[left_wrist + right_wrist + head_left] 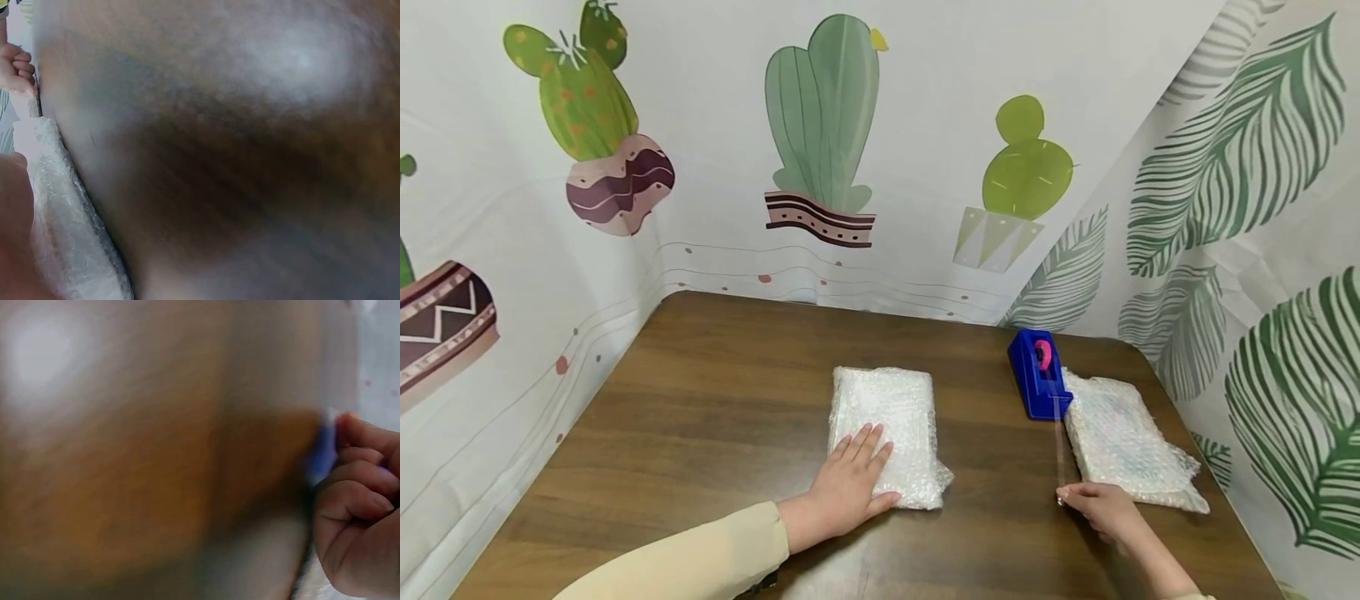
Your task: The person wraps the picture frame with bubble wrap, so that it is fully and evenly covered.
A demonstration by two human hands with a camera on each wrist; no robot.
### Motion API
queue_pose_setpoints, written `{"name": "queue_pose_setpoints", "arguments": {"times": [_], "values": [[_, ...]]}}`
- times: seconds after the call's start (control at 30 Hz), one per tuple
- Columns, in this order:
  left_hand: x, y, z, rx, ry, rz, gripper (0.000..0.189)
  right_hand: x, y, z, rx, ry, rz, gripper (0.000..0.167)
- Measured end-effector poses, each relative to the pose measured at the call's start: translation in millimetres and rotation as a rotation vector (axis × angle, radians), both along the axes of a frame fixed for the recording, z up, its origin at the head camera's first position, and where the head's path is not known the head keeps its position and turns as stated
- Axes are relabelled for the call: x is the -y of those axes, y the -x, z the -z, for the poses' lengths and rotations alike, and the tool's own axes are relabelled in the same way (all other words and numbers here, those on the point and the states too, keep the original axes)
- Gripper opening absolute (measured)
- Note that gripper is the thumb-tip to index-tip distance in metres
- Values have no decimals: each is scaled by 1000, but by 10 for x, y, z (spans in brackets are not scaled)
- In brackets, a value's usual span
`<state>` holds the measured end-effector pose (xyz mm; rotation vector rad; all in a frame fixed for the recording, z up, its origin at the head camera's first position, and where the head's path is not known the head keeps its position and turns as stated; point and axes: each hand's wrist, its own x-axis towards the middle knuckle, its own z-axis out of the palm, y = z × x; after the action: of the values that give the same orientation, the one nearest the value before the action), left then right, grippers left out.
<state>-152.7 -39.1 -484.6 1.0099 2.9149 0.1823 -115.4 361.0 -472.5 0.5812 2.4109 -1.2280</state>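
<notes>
A bubble-wrapped package (898,408) lies flat near the middle of the brown table. My left hand (847,482) rests on its lower left part with the fingers extended; the same wrap (75,231) runs along the left side of the left wrist view. Farther right, my right hand (1099,505) pinches the end of a strip of clear tape (1060,446) between thumb and finger. That strip stretches from the blue tape dispenser (1026,379), which holds a pink-cored roll (1042,354). In the right wrist view the right hand (365,506) has its other fingers curled.
A second bubble-wrapped package (1123,433) lies on the right, close against the dispenser and beside my right hand. The wooden table (715,400) meets a cactus-print cloth (917,283) at the back and a leaf-print cloth (1270,317) on the right.
</notes>
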Motion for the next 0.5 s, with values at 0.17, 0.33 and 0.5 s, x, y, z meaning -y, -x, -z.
{"name": "queue_pose_setpoints", "arguments": {"times": [0.17,0.33,0.5], "values": [[5,2,-4,0,-9,-2,71,-13,3,94,-48,-62,13,39],[14,-7,-10,9,-10,-5,71,3,1,131,-124,-183,-47,27],[13,-10,-5,6,-7,-9,71,23,-10,149,-159,-217,-78,26]]}}
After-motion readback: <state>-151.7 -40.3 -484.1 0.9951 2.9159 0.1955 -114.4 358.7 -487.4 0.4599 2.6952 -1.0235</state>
